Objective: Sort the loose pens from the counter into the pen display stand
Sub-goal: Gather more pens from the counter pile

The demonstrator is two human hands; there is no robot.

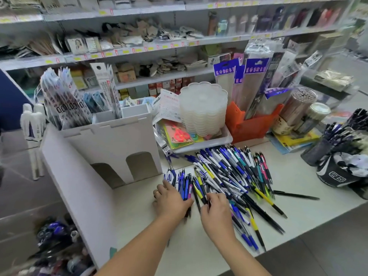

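Here the left hand point(169, 198) lies flat on some blue pens point(186, 186) on the bench point(298, 208), and the right hand point(216, 208) pinches a dark pen point(209, 203) from the pile.

Bright even light, soft shadows; edges warped, blurred; centre sharp.

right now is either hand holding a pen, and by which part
The left hand rests flat on a small bunch of blue pens; the right hand seems to pinch one dark pen mid-barrel.
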